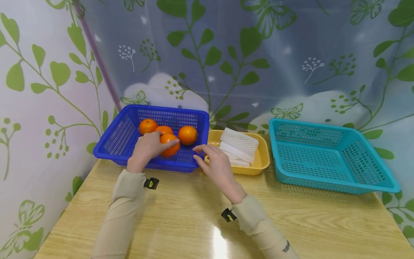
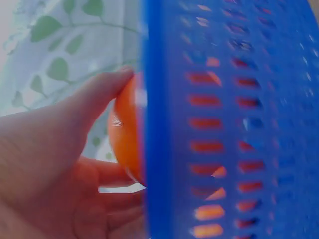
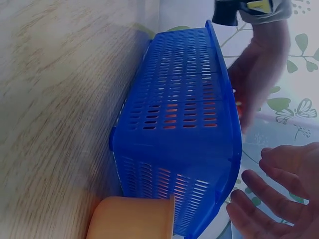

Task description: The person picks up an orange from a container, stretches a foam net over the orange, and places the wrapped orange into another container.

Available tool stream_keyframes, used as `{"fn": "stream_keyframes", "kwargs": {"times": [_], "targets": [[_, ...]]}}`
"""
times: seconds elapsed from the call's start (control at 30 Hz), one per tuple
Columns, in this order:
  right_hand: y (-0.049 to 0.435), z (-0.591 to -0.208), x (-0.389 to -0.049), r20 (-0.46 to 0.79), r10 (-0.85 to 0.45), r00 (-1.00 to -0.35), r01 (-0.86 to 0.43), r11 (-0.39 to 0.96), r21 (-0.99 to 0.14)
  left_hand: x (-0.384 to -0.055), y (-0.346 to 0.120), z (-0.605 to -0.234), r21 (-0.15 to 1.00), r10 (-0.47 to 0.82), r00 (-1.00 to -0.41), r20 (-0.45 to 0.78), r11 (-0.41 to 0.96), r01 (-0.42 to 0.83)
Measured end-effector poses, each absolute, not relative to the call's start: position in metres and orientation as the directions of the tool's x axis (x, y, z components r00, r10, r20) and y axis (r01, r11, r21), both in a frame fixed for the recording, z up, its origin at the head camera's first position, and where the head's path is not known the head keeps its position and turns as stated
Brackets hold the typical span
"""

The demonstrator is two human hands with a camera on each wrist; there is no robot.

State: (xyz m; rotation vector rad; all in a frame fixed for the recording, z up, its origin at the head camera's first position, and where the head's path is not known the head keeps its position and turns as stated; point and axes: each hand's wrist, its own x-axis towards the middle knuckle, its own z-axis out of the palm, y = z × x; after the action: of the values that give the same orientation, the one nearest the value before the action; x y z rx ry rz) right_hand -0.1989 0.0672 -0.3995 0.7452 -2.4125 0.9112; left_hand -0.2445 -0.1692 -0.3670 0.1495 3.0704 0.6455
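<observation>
My left hand point(image 1: 146, 148) reaches over the near rim of the blue basket point(image 1: 116, 156) and grips an orange point(image 1: 170, 146), thumb on one side and fingers on the other. In the left wrist view this orange point(image 2: 123, 132) shows partly behind the basket wall. Three more oranges lie in the basket, one of them at its right side point(image 1: 187, 135). My right hand point(image 1: 217, 163) is held over the gap between the blue basket and the yellow container point(image 1: 263, 162), fingers apart and holding nothing. White foam net sleeves point(image 1: 239, 145) lie in the yellow container.
A turquoise basket point(image 1: 323, 185) stands on the right part of the wooden table point(image 1: 181, 216). Behind the containers hangs a leaf-patterned curtain point(image 1: 223, 72), which also runs along the left side.
</observation>
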Motion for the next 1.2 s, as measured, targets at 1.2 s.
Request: {"fn": "stream_keyframes", "kwargs": {"times": [1.2], "targets": [[0.111, -0.388, -0.194, 0.604, -0.181, -0.776, -0.628, 0.295, -0.72, -0.207, -0.077, -0.37, 0.894, 0.337, -0.88, 0.335, 0.18, 0.409]]}}
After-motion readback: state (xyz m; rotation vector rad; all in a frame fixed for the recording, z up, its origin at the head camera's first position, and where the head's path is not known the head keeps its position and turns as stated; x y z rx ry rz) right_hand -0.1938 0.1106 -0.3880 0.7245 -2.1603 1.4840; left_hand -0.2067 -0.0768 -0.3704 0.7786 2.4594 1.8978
